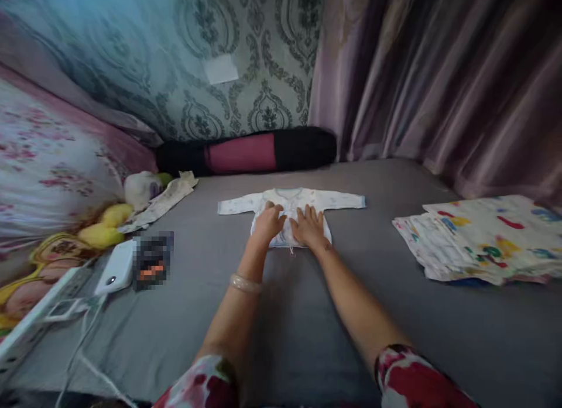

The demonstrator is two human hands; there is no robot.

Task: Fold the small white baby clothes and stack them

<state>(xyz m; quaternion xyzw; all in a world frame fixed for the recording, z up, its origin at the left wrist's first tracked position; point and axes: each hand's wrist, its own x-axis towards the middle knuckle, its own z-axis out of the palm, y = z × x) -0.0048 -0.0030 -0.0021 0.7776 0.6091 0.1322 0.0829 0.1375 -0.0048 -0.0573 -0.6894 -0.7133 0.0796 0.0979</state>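
A small white baby shirt (287, 198) with pale prints and light blue cuffs lies spread on the grey bed sheet (197, 267), its two sleeves stretched out to the sides. On the left half of its front rests my left hand (268, 222), fingers bent and apart. My right hand (309, 225) lies flat on the right half, fingers spread. Between the hands the middle of the front shows, and a thin tie hangs from the bottom hem. Neither hand grips the cloth. A pale bangle (246, 284) circles my left wrist.
Folded printed cloths (487, 238) are stacked at the right. On the left lie a white power bank (116, 267) with cables, a power strip (44, 314), a blurred dark item (153, 260) and plush toys (105, 223). A black and red bolster (246, 151) lines the wall.
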